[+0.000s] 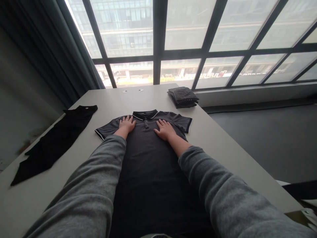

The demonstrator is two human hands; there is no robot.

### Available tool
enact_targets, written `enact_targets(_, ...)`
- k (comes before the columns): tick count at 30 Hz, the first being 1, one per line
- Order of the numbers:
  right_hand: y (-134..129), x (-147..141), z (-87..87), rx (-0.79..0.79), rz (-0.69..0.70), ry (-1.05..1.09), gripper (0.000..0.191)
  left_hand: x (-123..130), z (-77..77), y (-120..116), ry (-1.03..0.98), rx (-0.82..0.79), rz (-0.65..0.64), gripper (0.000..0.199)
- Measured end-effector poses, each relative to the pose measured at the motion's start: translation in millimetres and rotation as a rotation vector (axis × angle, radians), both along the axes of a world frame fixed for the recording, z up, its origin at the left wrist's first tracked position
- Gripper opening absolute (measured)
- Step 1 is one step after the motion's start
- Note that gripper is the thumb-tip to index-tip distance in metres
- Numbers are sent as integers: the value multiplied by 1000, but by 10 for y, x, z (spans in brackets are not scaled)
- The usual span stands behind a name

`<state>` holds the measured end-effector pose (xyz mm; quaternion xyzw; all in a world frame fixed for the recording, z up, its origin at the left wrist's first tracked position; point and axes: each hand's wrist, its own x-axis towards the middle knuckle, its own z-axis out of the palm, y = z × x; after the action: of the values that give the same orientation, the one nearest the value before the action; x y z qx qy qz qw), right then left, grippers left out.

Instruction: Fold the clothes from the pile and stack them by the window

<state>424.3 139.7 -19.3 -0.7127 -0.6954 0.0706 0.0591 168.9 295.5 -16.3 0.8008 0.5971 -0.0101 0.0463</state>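
A dark polo shirt (148, 155) lies spread face up, its collar toward the window and its short sleeves out to the sides. White piping edges the collar and the left sleeve. My left hand (127, 124) rests flat on the shirt's upper left chest, fingers spread. On the other side of the button placket, my right hand (165, 130) lies on the right chest with its fingers apart. Neither hand grips the cloth. The shirt's lower hem is dark and hard to make out.
The white table (99, 99) also holds a black garment (56, 142) at the left and a folded striped stack (182, 97) at the far right corner. Beyond are a curtain (56, 43) and large windows.
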Motion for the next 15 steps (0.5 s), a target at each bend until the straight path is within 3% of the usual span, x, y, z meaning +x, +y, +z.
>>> enact_targets(8, -7, -29, 35, -16, -11, -4, 84, 7, -7, -21, -12, -44, 129, 80)
enact_targets(15, -65, -43, 92, -22, -27, -13, 77, 10, -3, -69, -41, -25, 146, 78)
